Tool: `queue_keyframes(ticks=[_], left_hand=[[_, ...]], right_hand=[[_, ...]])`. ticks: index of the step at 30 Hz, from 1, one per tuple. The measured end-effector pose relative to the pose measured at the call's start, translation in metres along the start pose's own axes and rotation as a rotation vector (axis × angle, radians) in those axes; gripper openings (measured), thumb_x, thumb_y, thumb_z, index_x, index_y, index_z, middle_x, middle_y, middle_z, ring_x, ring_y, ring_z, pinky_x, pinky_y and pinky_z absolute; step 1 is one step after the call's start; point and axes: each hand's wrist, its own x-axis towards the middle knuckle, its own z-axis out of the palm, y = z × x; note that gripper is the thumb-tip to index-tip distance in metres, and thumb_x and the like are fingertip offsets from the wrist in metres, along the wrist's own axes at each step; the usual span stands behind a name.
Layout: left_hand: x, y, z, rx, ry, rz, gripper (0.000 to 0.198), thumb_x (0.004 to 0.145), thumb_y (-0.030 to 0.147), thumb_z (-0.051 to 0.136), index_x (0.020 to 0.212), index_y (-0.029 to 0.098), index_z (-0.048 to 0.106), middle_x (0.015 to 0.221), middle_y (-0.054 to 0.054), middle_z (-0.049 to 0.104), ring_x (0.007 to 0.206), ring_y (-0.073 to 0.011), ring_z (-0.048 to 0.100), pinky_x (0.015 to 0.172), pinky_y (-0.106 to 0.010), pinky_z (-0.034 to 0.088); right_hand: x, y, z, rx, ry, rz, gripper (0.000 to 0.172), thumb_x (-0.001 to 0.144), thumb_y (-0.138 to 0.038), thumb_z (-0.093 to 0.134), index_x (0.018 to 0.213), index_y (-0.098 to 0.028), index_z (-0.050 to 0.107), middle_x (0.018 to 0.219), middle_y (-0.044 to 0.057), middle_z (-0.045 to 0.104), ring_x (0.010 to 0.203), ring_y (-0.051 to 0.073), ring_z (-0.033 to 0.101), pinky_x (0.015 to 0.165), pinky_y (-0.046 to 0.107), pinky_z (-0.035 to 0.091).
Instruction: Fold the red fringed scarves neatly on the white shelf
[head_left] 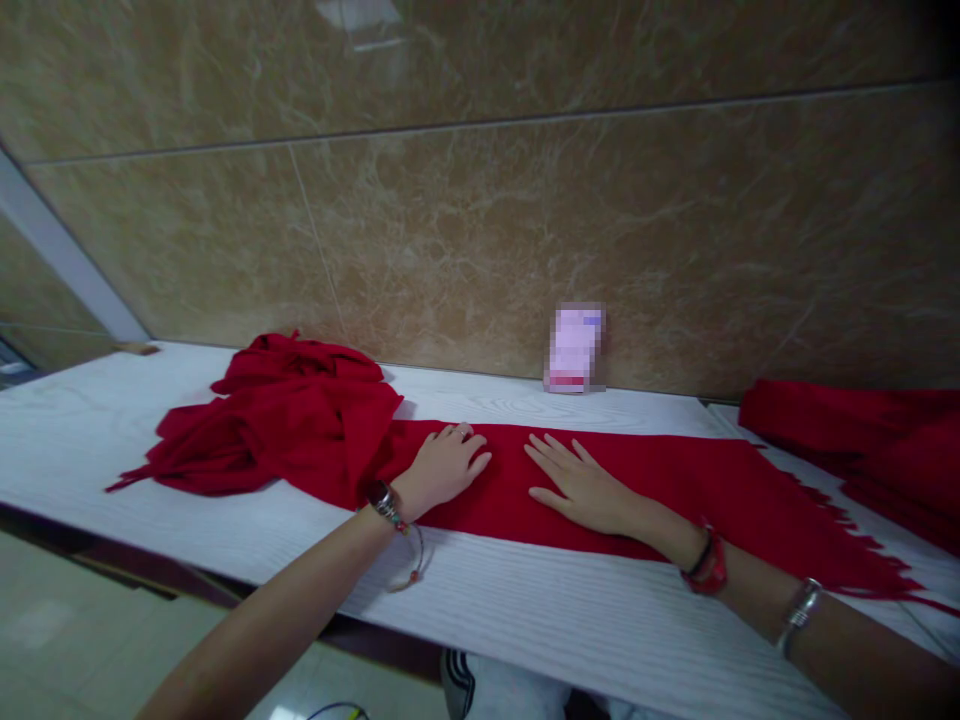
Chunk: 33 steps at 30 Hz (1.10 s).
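Observation:
A long red scarf [645, 480] lies along the white table, its fringed end at the right and its other part heaped in loose folds at the left. Flat on the smooth middle stretch rests my left hand [444, 465], close to the bunched folds, fingers extended. My right hand [589, 490] also lies on the cloth, a short way to the right, with fingers spread and palm down. Neither hand grips the fabric. Bracelets circle both wrists.
More folded red cloth [862, 430] sits at the right end of the white table [600, 595]. Against the marble-patterned wall [450, 230] leans a blurred pink-and-white phone-shaped item [574, 345]. The table's front edge runs below my forearms, with tiled floor [67, 630] beneath.

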Motion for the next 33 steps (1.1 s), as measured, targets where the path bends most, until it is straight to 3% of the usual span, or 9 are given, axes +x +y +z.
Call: queue_keyframes(ticks=[6, 12, 19, 21, 23, 25, 26, 31, 33], left_hand=[[-0.003, -0.012, -0.005, 0.245, 0.074, -0.294, 0.030, 0.090, 0.021, 0.035, 0.094, 0.012, 0.063, 0.105, -0.014, 0.059, 0.098, -0.0301, 0.051, 0.084, -0.047, 0.038], [0.007, -0.006, -0.002, -0.036, -0.047, 0.058, 0.029, 0.088, 0.012, 0.036, 0.107, 0.017, 0.057, 0.109, -0.008, 0.056, 0.099, -0.0181, 0.052, 0.085, -0.029, 0.042], [-0.007, -0.020, -0.004, 0.182, -0.034, -0.518, 0.032, 0.090, 0.025, 0.034, 0.112, 0.014, 0.054, 0.116, -0.017, 0.053, 0.103, -0.0343, 0.050, 0.077, -0.049, 0.044], [-0.008, -0.012, -0.005, 0.218, 0.033, -0.439, 0.030, 0.089, 0.019, 0.035, 0.108, 0.011, 0.056, 0.118, -0.018, 0.051, 0.110, -0.0338, 0.045, 0.087, -0.051, 0.038], [-0.003, 0.001, -0.003, 0.150, 0.051, -0.174, 0.029, 0.088, 0.015, 0.035, 0.108, 0.015, 0.056, 0.121, -0.013, 0.051, 0.113, -0.0260, 0.044, 0.097, -0.043, 0.034], [0.002, 0.009, -0.001, 0.030, 0.001, 0.038, 0.031, 0.088, 0.015, 0.036, 0.113, 0.018, 0.053, 0.120, -0.009, 0.051, 0.108, -0.0196, 0.048, 0.094, -0.034, 0.038], [0.004, 0.009, 0.000, -0.001, -0.023, 0.051, 0.030, 0.088, 0.017, 0.036, 0.114, 0.019, 0.052, 0.118, -0.008, 0.051, 0.105, -0.0190, 0.049, 0.090, -0.033, 0.041], [0.001, -0.012, -0.003, 0.151, -0.062, -0.470, 0.033, 0.092, 0.029, 0.033, 0.111, 0.012, 0.053, 0.113, -0.016, 0.053, 0.102, -0.0300, 0.050, 0.072, -0.039, 0.048], [-0.001, -0.015, -0.005, 0.191, -0.065, -0.571, 0.035, 0.092, 0.028, 0.032, 0.108, 0.008, 0.055, 0.109, -0.019, 0.055, 0.100, -0.0306, 0.050, 0.071, -0.038, 0.048]], right_hand=[[0.000, -0.005, -0.001, -0.040, 0.002, 0.019, 0.068, 0.089, -0.055, 0.026, 0.140, -0.011, 0.025, 0.147, 0.011, 0.019, 0.135, 0.025, 0.015, 0.108, 0.049, 0.014], [0.000, -0.005, 0.000, -0.041, 0.043, 0.028, 0.066, 0.088, -0.054, 0.027, 0.139, -0.012, 0.028, 0.146, 0.009, 0.022, 0.134, 0.025, 0.019, 0.108, 0.049, 0.016], [-0.002, -0.004, 0.000, -0.017, 0.036, 0.022, 0.066, 0.088, -0.054, 0.029, 0.140, -0.013, 0.028, 0.146, 0.010, 0.023, 0.135, 0.025, 0.019, 0.108, 0.049, 0.016], [-0.001, -0.003, 0.001, -0.005, 0.047, 0.024, 0.065, 0.088, -0.054, 0.029, 0.140, -0.014, 0.029, 0.146, 0.010, 0.024, 0.134, 0.025, 0.019, 0.108, 0.049, 0.016], [-0.001, -0.003, 0.002, 0.002, 0.058, 0.024, 0.065, 0.088, -0.054, 0.029, 0.140, -0.016, 0.029, 0.146, 0.009, 0.025, 0.134, 0.025, 0.019, 0.108, 0.049, 0.017], [-0.001, -0.003, 0.002, 0.000, 0.059, 0.024, 0.064, 0.088, -0.054, 0.029, 0.140, -0.016, 0.029, 0.146, 0.010, 0.026, 0.134, 0.025, 0.020, 0.108, 0.049, 0.017], [-0.001, -0.003, 0.003, -0.005, 0.058, 0.023, 0.064, 0.088, -0.053, 0.029, 0.140, -0.015, 0.029, 0.145, 0.010, 0.026, 0.134, 0.025, 0.020, 0.108, 0.049, 0.016], [-0.001, -0.003, 0.003, -0.006, 0.068, 0.025, 0.064, 0.088, -0.054, 0.029, 0.139, -0.015, 0.030, 0.146, 0.009, 0.026, 0.134, 0.025, 0.021, 0.108, 0.048, 0.016], [-0.001, -0.002, 0.004, -0.002, 0.063, 0.027, 0.064, 0.088, -0.054, 0.029, 0.139, -0.015, 0.030, 0.145, 0.010, 0.026, 0.134, 0.025, 0.021, 0.108, 0.049, 0.016]])
